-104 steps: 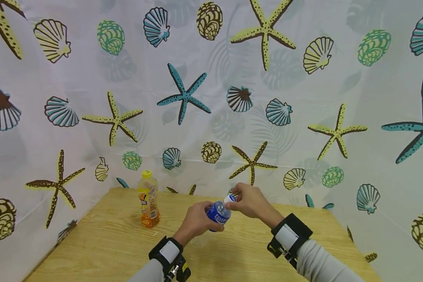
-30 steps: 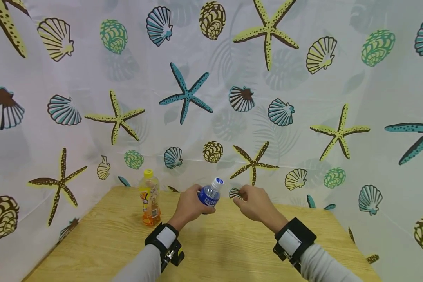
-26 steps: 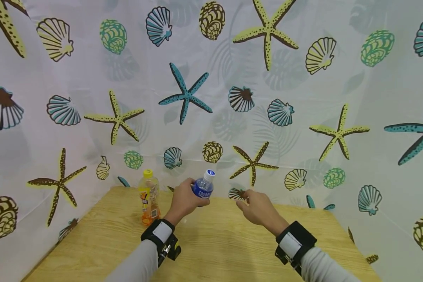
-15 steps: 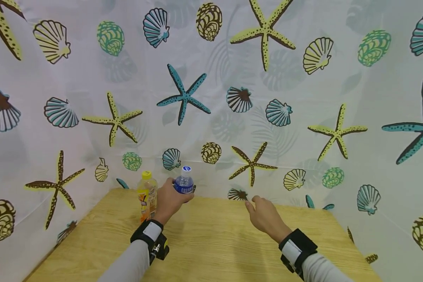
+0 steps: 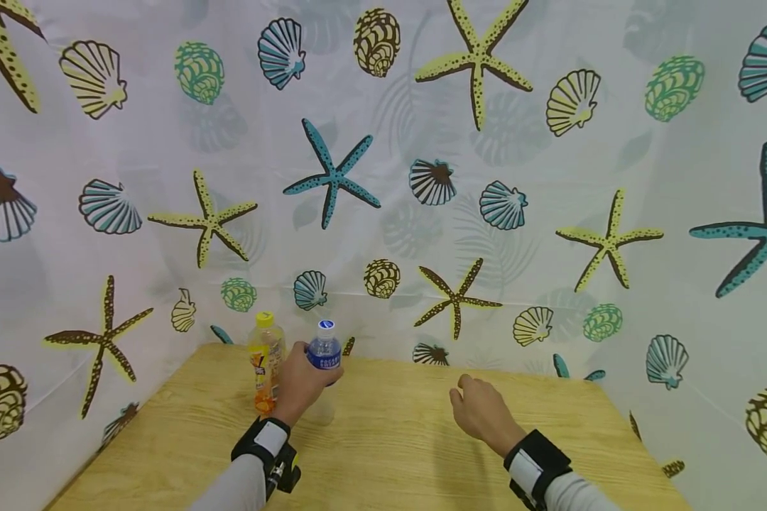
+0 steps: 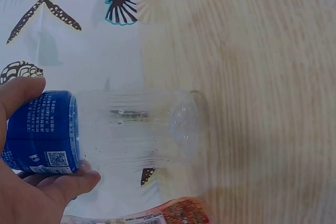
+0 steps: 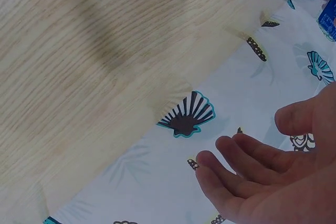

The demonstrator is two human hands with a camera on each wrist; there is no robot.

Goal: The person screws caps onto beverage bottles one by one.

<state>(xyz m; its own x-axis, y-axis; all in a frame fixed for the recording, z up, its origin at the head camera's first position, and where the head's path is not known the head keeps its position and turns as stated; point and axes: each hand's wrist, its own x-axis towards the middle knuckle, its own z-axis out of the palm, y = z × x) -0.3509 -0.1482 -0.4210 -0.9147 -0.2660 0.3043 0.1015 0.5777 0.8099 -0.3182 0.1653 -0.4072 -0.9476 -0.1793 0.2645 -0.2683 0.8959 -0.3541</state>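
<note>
My left hand (image 5: pixel 299 383) grips a drink bottle (image 5: pixel 324 358) round its blue label, holding it upright at the left of the table. A white cap (image 5: pixel 326 327) with a blue mark sits on its neck. In the left wrist view, the bottle's lower part (image 6: pixel 131 129) is clear, and its base is at or very near the tabletop. Just left of this hand stands a second bottle (image 5: pixel 263 362) with a yellow cap and orange contents, partly hidden by the hand. My right hand (image 5: pixel 482 411) hovers over the table with loosely bent fingers (image 7: pixel 247 166), holding nothing.
The wooden table (image 5: pixel 383 454) spreads below both hands. A white curtain (image 5: pixel 383 234) printed with starfish and shells hangs behind it and along both sides. Each wrist wears a black strap with a camera, such as the left strap (image 5: pixel 265 454).
Earlier the cap was in my right hand near the bottle's mouth; now it sits on the bottle. My left hand has carried the bottle leftward and down; my right hand has withdrawn, its fingers loosening.
</note>
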